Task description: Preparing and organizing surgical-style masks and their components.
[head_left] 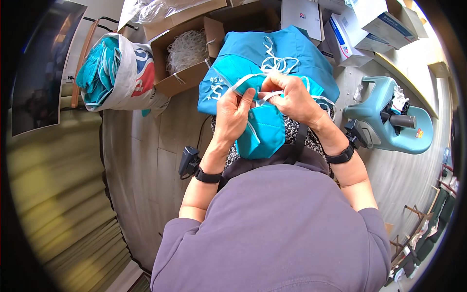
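A teal face mask [266, 134] hangs below my hands over my lap. My left hand [233, 116] is closed, its thumb and fingers pinching the mask's upper edge beside a white elastic strap [250, 80]. Just to the right, my right hand [295, 100] is closed too, pinching a white strap between thumb and fingertips. More teal mask material [236, 70] lies beyond the hands, partly hidden by them. Beneath everything, a blue cloth [311, 56] is spread across my knees, with several loose white elastic loops [277, 64] on it.
At the left stands a white bag [126, 80] stuffed with teal masks [100, 70]. Beside it, an open cardboard box [182, 85] holds tangled white elastic bands [187, 51]. White boxes [350, 41] are stacked at the back right. A blue-grey stool [379, 114] carries dark items at the right.
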Motion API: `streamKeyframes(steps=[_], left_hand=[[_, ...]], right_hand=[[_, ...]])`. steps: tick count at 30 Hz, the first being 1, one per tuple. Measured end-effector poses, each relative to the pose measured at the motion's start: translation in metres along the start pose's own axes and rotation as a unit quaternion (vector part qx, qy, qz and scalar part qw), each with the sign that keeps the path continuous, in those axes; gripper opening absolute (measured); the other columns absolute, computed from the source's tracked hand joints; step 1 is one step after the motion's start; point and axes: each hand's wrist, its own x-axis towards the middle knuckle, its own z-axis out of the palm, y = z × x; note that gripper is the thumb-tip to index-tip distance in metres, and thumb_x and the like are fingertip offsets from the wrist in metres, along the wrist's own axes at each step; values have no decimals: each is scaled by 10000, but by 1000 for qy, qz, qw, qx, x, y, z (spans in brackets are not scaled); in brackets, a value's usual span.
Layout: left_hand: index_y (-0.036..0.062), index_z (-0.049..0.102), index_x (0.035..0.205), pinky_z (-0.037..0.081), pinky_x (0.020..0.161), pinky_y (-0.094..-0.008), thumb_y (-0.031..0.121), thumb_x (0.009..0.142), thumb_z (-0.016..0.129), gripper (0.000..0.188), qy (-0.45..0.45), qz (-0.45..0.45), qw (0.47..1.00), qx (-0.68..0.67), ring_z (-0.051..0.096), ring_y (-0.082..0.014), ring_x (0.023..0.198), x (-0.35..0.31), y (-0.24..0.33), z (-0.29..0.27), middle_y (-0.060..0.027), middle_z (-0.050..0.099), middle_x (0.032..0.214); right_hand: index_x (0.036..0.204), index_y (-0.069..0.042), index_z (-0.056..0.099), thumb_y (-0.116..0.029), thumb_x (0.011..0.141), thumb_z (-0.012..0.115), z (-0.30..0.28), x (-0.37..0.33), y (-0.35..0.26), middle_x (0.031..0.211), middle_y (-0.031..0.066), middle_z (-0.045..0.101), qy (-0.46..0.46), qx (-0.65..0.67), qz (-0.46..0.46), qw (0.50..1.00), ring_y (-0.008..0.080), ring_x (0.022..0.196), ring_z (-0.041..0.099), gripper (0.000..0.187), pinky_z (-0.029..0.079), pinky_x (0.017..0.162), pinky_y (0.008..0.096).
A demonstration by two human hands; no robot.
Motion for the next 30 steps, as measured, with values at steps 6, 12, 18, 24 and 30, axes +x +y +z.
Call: streamKeyframes(steps=[6,12,18,24,30], left_hand=[[10,691,1035,401,558,-234,147,987,609,167,-36,-34,986,159,480,-40,641,-4,0,-8,44,590,720],[-19,683,935,417,552,-262,116,930,668,136,-66,-44,987,141,493,-47,634,-17,31,-38,10,644,742],[-12,598,774,406,528,-338,106,833,728,185,-61,101,905,408,472,-193,535,-1,33,-27,-128,556,637],[76,678,883,491,569,-379,95,827,679,60,-27,198,843,499,649,-293,675,-5,33,-15,-84,644,778],[103,717,995,456,499,-350,33,798,677,213,-13,298,786,541,596,-253,566,-6,37,-17,-50,575,701]], right_hand=[[850,-51,552,-60,767,639,-12,-1,11,817,128,630,-5,-316,-126,940,319,789,649,120,514,654,409],[921,-74,607,8,774,586,-41,-7,38,930,93,653,9,-339,-103,935,321,790,636,170,500,663,407],[1025,-29,651,-35,771,673,-5,-5,-21,1010,110,678,13,-36,-16,999,213,720,663,255,517,648,327],[931,24,664,-24,831,710,12,-12,-14,819,100,666,77,-2,3,997,170,721,624,121,497,662,290],[840,-2,690,27,840,656,-20,-12,-32,794,88,653,123,-79,-79,986,197,728,600,44,482,680,294]])
